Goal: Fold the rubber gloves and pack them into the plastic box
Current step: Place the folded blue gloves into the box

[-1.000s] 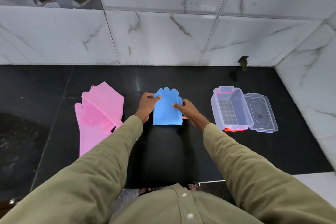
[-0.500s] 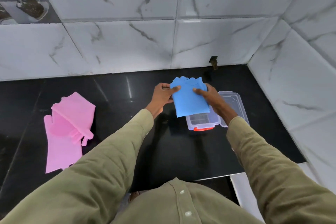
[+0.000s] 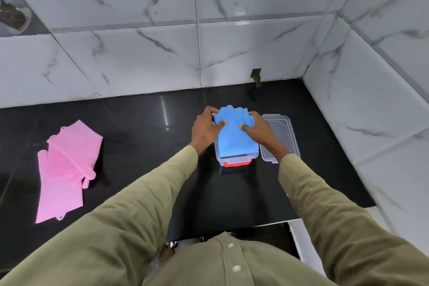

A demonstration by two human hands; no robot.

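The folded blue rubber gloves [image 3: 235, 140] lie in the mouth of the clear plastic box [image 3: 234, 160], whose red latch shows at its near end. My left hand [image 3: 204, 129] grips the blue gloves' left side with the thumb pressed on top. My right hand [image 3: 257, 129] grips their right side the same way. The far scalloped edge sticks up past the box rim. A pair of pink rubber gloves [image 3: 62, 169] lies flat at the left of the black counter [image 3: 144, 137].
The box's clear lid [image 3: 282, 132] lies open just right of the box, partly under my right wrist. White marble walls close the counter at the back and right. The counter's front edge runs just beyond my chest.
Both hands carried the blue gloves from the counter's middle rightward over the box and lowered them into it. My view has turned right, so the pink gloves sit further left.
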